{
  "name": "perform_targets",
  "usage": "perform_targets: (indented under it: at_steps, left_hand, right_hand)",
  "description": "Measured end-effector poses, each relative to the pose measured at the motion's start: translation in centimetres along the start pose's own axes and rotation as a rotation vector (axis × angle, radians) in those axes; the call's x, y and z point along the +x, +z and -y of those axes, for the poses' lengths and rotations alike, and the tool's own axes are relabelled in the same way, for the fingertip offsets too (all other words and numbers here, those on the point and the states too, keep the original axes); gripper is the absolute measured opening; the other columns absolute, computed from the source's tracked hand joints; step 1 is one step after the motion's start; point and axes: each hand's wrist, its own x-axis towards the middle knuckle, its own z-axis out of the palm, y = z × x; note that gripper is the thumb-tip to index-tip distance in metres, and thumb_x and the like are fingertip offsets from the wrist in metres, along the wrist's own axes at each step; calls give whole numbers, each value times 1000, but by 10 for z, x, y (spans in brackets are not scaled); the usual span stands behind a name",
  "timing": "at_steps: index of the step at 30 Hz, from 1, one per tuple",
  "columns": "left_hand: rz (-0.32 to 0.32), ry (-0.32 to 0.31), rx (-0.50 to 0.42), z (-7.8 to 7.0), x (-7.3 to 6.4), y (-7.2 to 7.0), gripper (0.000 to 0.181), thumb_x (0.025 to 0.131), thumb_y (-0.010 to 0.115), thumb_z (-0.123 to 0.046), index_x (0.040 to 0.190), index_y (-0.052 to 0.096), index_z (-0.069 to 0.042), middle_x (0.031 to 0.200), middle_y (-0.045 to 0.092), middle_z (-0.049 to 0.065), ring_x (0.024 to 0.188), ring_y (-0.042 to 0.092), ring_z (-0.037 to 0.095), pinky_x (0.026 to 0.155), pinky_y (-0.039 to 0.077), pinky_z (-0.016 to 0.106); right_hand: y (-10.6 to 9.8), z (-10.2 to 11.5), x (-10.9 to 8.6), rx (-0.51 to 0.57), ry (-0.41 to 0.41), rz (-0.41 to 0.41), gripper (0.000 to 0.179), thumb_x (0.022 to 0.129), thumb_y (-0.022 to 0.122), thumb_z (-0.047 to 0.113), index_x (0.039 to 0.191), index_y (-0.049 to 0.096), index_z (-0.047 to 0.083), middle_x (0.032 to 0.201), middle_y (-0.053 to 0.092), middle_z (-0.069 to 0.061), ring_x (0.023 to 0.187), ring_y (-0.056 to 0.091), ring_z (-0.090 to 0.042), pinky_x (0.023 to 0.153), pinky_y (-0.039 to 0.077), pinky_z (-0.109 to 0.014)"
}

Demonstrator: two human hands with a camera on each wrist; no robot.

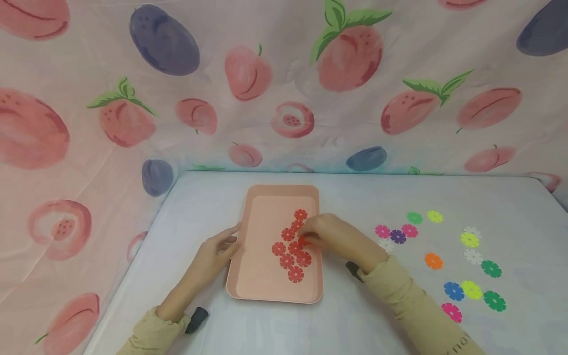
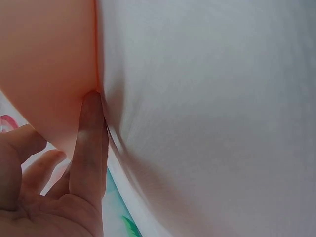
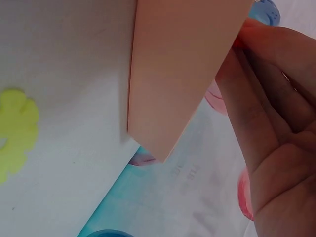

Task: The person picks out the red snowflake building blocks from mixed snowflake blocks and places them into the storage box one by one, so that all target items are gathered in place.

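Several red notched plastic discs [image 1: 295,248] lie clustered in the right half of a pink tray [image 1: 253,271]. My right hand [image 1: 330,236] reaches over the tray's right rim and pinches a red disc [image 1: 303,240] low over the cluster. In the right wrist view, a sliver of red shows between the fingertips of the right hand [image 3: 276,94], and the tray wall [image 3: 173,69] hides the rest. At the tray's left rim, my left hand [image 1: 213,256] holds the edge. One finger [image 2: 90,143] presses the outer wall in the left wrist view, with other fingertips by the rim.
To the right, loose discs lie on the white table [image 1: 355,320]: orange [image 1: 433,261], blue [image 1: 454,291], purple [image 1: 398,236], green [image 1: 494,301], yellow [image 1: 435,216], pink and white ones. A fruit-patterned curtain [image 1: 288,59] rises behind and at the left.
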Motion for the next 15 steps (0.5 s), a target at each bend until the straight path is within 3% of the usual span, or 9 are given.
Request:
perform_targets:
  at_steps: [15]
  left_hand:
    - [10,-17,-35,-1,0,0,49,101,59,-22,148,48,-14,122,66,19,114,65,34,82,60,34]
  right_hand:
    - [6,1,11,-87,3,88,20,84,79,10,103,78,11,96,77,0,91,72,-13,85,58,-29]
